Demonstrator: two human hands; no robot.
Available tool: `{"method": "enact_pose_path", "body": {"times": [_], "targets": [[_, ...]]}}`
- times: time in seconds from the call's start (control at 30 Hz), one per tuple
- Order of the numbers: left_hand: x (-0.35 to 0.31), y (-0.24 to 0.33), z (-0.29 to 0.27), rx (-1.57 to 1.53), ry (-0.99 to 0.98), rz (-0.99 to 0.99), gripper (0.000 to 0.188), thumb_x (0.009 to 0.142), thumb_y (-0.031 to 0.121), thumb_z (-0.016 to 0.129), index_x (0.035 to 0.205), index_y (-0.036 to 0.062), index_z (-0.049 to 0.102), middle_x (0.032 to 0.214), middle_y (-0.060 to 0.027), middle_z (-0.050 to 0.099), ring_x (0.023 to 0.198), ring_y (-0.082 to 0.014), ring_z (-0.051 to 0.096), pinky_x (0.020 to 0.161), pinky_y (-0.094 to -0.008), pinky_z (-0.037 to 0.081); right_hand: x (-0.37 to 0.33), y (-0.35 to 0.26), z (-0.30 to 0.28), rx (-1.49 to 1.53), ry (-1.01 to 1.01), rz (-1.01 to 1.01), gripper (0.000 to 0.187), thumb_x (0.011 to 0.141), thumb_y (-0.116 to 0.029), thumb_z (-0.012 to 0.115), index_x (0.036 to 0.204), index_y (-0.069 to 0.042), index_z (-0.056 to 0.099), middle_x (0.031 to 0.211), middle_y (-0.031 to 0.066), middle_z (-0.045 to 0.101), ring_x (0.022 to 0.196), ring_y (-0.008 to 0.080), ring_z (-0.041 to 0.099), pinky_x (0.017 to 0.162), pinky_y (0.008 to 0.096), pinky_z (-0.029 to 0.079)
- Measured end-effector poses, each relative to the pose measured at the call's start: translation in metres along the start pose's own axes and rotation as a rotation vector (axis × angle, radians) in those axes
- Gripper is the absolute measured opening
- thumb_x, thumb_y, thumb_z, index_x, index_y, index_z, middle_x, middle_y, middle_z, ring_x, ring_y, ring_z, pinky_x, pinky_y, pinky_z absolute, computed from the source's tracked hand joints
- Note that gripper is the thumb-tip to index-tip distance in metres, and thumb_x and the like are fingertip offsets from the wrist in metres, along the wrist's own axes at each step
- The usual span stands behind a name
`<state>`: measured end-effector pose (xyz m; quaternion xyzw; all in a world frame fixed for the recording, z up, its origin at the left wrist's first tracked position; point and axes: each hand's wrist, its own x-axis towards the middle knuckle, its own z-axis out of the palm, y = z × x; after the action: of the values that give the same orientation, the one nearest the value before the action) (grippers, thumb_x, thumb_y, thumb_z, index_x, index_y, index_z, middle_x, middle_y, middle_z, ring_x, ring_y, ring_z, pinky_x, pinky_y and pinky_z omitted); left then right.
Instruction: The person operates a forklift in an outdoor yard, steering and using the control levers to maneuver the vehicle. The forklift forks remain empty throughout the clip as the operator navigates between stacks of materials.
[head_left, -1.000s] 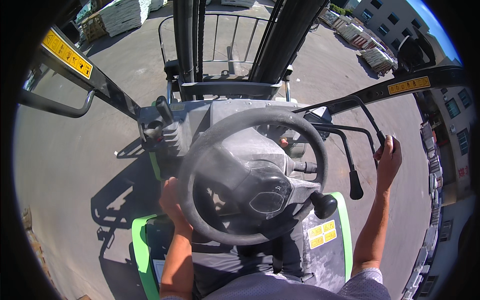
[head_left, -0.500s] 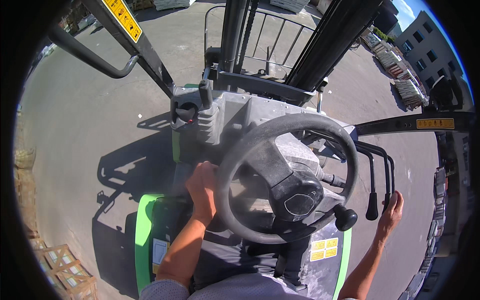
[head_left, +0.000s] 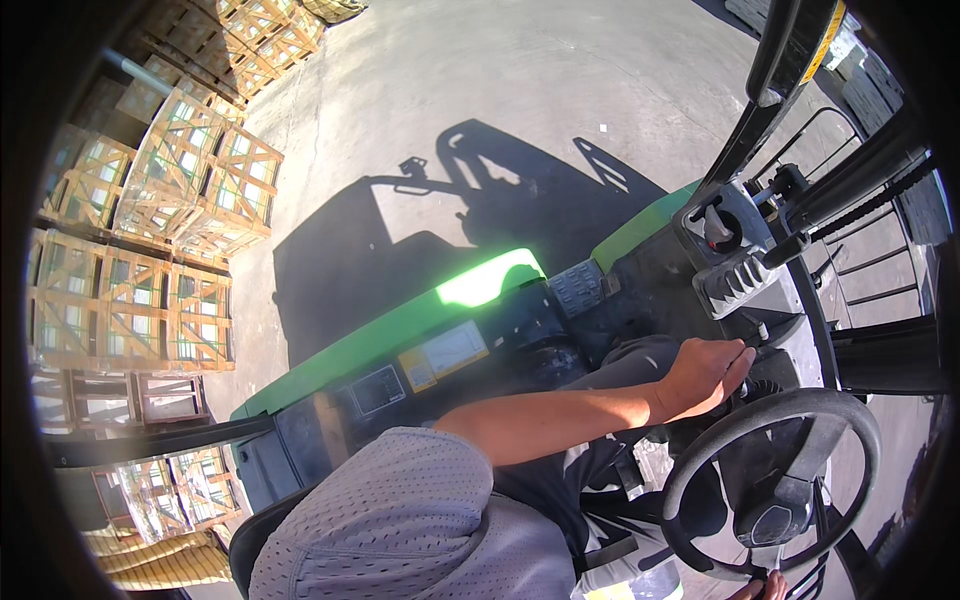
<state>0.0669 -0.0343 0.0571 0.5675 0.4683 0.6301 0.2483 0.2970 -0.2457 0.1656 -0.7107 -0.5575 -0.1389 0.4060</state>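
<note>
My left hand (head_left: 705, 378) is closed in a fist beside the dashboard, just left of the black steering wheel (head_left: 688, 470). Whatever sits inside the fist is hidden. A small light-coloured knob (head_left: 762, 330) sticks out of the panel next to its knuckles. At the lower edge of the picture, only a few fingers of my right hand (head_left: 772, 587) show by the near rim of the wheel. Their grip is cut off from sight. Farther along the dash are a ribbed grey panel (head_left: 738, 284) and a dark lever (head_left: 787, 250).
Stacked wooden crates (head_left: 130, 300) line the left side. The forklift's green body edge (head_left: 400, 338) runs beside my seat, its shadow (head_left: 370, 240) on the concrete. A black post (head_left: 745, 135) and the mast (head_left: 890, 355) rise on the right. A black bar (head_left: 170, 443) extends toward the crates.
The view has swung left, bringing the crates and the forklift's left side into sight. My right hand was by the side levers and now shows at the wheel's near rim. My left hand stays closed.
</note>
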Motion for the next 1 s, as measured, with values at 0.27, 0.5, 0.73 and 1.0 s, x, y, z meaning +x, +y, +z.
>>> {"method": "enact_pose_path", "body": {"times": [0.27,0.5,0.73,1.0], "targets": [[-0.003,0.003,0.003,0.014,-0.007,-0.023,0.023,0.098,0.008,0.065,0.078,0.0021,0.056,0.067,-0.02,0.058,0.062,-0.0439,0.06,0.052,-0.047,0.045,0.006,0.032,-0.011,-0.171,-0.083,0.033,0.024,0.107,-0.019,0.057,0.11,0.0,0.072,0.108,0.0163,0.072,0.093,0.0323,0.07,0.08,0.042,0.06],[-0.007,0.011,0.004,0.043,0.011,-0.007,0.022,0.098,0.007,0.065,0.079,0.0019,0.056,0.065,-0.0203,0.056,0.058,-0.0432,0.058,0.052,-0.0464,0.045,0.001,0.06,-0.02,-0.188,-0.113,-0.053,0.021,0.106,-0.018,0.06,0.117,-0.002,0.069,0.111,0.0156,0.07,0.099,0.0314,0.069,0.086,0.0432,0.056],[-0.029,-0.006,0.027,0.082,-0.067,-0.094,0.021,0.103,0.01,0.059,0.084,0.0008,0.062,0.067,-0.0178,0.058,0.056,-0.0353,0.059,0.054,-0.0406,0.046,0.009,0.086,0.009,0.276,-0.037,0.215,0.021,0.108,-0.015,0.055,0.114,0.004,0.064,0.108,0.0128,0.064,0.104,0.022,0.062,0.097,0.0335,0.049],[-0.058,-0.027,0.045,0.267,-0.24,-0.194,0.016,0.083,0.003,0.072,0.095,0.0069,0.062,0.086,-0.0094,0.066,0.07,-0.0271,0.068,0.062,-0.0343,0.054,0.014,0.1,0.031,0.35,0.009,0.11,0.01,0.089,0.007,0.053,0.095,0.0,0.058,0.09,0.01,0.058,0.084,0.0232,0.053,0.088,0.0418,0.045]]}}
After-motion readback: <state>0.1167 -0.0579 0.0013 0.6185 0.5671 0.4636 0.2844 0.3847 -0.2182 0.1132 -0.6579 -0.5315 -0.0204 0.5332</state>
